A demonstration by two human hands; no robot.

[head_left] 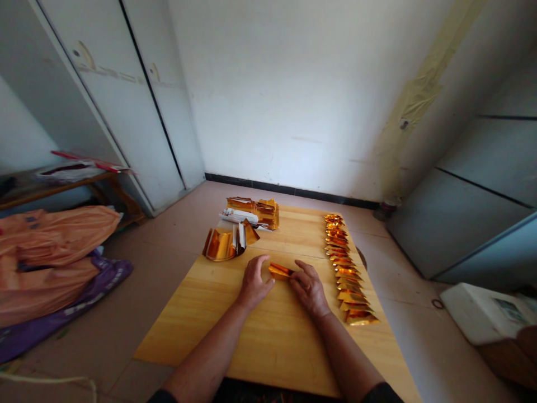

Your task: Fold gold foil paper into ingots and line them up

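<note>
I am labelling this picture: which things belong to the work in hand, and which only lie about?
In the work:
gold foil piece between left hand and right hand
folded row
foil sheets
foil stacks

Lying about:
orange bags
white box

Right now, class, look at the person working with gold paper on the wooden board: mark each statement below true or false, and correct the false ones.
1. Both hands touch one folded gold piece. True: the left hand and right hand press it on the wooden board.
2. A row of folded pieces lies to the right of the hands. True.
3. The stack of gold sheets sits on the floor. False: it rests on the board, beyond the left hand.
4. The orange bag lies on the board. False: it is on the floor at left.
</note>
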